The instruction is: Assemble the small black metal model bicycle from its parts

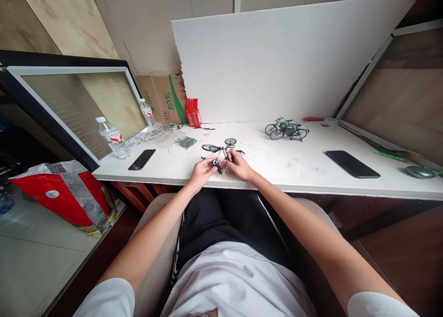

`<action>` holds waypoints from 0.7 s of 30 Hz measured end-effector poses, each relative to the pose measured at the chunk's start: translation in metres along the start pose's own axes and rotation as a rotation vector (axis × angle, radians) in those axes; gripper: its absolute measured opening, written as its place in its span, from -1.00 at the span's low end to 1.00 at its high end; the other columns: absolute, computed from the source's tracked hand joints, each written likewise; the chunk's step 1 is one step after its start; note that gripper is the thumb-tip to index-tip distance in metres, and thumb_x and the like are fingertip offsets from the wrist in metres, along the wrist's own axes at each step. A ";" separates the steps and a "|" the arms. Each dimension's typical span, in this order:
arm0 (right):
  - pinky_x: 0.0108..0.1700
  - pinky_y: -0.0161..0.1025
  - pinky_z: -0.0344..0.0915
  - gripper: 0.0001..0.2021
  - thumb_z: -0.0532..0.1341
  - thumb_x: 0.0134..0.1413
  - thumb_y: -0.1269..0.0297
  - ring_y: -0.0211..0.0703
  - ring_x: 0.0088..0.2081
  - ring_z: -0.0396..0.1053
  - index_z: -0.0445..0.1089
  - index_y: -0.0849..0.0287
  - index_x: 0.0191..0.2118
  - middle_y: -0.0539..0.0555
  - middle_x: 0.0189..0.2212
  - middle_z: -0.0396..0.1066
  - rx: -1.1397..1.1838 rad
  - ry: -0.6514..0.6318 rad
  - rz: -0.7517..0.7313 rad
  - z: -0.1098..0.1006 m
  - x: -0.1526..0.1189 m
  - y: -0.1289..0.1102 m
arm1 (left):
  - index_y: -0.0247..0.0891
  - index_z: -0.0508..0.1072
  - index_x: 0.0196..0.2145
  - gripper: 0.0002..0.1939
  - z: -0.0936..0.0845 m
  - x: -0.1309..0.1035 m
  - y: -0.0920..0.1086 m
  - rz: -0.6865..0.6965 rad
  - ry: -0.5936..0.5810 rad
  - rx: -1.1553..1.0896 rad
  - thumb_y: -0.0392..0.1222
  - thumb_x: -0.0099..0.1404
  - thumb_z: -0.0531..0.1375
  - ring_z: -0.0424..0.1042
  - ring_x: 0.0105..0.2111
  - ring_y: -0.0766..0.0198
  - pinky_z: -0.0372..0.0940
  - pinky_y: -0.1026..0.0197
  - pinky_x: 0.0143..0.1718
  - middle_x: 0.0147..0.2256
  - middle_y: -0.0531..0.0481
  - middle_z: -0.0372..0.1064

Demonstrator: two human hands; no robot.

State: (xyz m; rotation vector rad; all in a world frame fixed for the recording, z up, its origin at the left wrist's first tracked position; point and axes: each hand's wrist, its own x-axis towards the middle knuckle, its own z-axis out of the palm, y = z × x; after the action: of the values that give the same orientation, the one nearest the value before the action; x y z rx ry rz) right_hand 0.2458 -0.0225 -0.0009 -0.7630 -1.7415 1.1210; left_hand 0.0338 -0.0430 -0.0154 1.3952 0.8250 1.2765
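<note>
Near the front edge of the white table, my left hand (204, 173) pinches the left side of a small black model bicycle frame (220, 167). My right hand (238, 164) is closed at the frame's upper right, its thumb and fingertips together on a thin part too small to make out. Just beyond my hands lie a black spoked wheel (230, 141) and another dark wheel (210, 147), with thin black pieces around them. Farther right, model bicycles (286, 129) stand upright, green and black.
On the left are a phone (141, 159), a water bottle (114, 139), black part frames (155, 132) and a bag of small parts (187, 142). A red box (193, 112) stands behind. A black phone (353, 164) and a mouse (420, 171) lie on the right.
</note>
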 end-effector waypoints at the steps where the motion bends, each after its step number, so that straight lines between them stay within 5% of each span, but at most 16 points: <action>1: -0.34 -0.12 0.37 -0.69 0.21 0.33 0.03 -0.17 -0.50 0.40 0.04 0.00 -0.21 -0.08 -0.32 0.36 -0.003 0.017 0.004 0.000 0.001 0.001 | -0.36 0.53 0.15 -0.31 0.000 0.000 0.001 0.000 -0.002 -0.014 -0.02 0.14 0.54 0.53 0.14 -0.09 0.33 -0.16 0.29 0.16 -0.37 0.50; 9: -0.37 -0.11 0.35 -0.67 0.19 0.35 -0.05 -0.18 -0.52 0.35 0.06 0.01 -0.23 -0.06 -0.33 0.31 -0.054 0.114 0.012 0.000 0.002 0.002 | -0.37 0.50 0.17 -0.31 -0.001 -0.002 0.004 -0.021 0.005 -0.081 0.01 0.20 0.51 0.53 0.04 0.00 0.34 -0.04 0.19 0.00 -0.29 0.57; 21: -0.36 -0.14 0.35 -0.70 0.22 0.32 0.05 -0.20 -0.48 0.35 0.05 0.00 -0.21 -0.08 -0.32 0.28 -0.042 0.062 -0.038 -0.001 0.001 0.001 | -0.35 0.50 0.17 -0.33 -0.003 -0.001 0.006 -0.054 -0.036 -0.110 -0.01 0.20 0.51 0.53 0.03 0.03 0.34 -0.02 0.19 -0.03 -0.24 0.56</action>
State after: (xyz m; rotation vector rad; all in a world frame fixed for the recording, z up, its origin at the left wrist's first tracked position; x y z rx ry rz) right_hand 0.2462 -0.0215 -0.0010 -0.7790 -1.7252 1.0274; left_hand 0.0294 -0.0445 -0.0107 1.2966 0.7524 1.2338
